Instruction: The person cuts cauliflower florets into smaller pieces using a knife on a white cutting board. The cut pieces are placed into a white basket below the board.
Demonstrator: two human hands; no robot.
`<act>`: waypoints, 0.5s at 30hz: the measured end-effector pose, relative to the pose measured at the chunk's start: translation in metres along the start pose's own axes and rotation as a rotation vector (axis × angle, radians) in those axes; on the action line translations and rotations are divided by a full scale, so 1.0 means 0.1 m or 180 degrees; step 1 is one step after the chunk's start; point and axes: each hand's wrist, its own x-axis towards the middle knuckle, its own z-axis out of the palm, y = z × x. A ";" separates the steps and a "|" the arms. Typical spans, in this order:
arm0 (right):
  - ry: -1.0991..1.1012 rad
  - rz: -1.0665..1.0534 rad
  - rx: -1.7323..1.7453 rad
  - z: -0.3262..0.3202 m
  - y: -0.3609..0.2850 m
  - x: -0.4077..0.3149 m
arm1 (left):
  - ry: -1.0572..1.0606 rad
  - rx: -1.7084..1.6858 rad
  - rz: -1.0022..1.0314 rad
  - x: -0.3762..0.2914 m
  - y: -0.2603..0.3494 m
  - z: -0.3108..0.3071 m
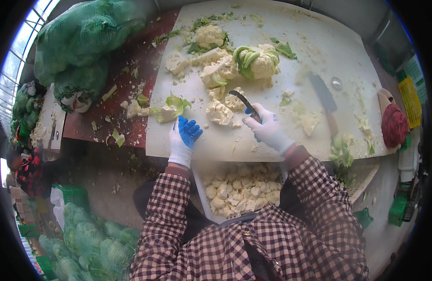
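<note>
My right hand [267, 124], in a white glove with blue coating, grips a small curved knife [244, 101] by its handle. Its dark blade points up and left over cut cauliflower pieces [219, 112]. Palm up and fingers apart, my left hand [185, 135] holds nothing; it is just below a leafy cauliflower stem piece [168, 111]. Farther back on the white board [216, 144] are a cauliflower head with green leaves [261, 65], a second head [209, 37] and a partly cut head [219, 72]. Below the board's edge, a white crate [202, 193] holds many florets [237, 193].
A cleaver [323, 93] and a small round metal object [336, 83] lie on the board's right. Green mesh sacks [79, 42] are piled at the left on a red surface [135, 77]. More sacks [93, 242] stand on the floor. Another person [30, 172] is at far left.
</note>
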 end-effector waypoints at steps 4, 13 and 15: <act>0.0266 -0.0421 -0.0337 0.39 0.02 0.28 | -0.0226 0.1482 0.0630 0.04 -0.09 0.39; -0.0458 0.0360 0.0848 0.28 0.03 0.44 | -0.1583 0.1263 -0.0400 -0.06 0.13 0.78; -0.0629 0.0393 0.1141 0.22 0.03 0.41 | -0.1656 0.1526 -0.0160 -0.15 0.17 0.84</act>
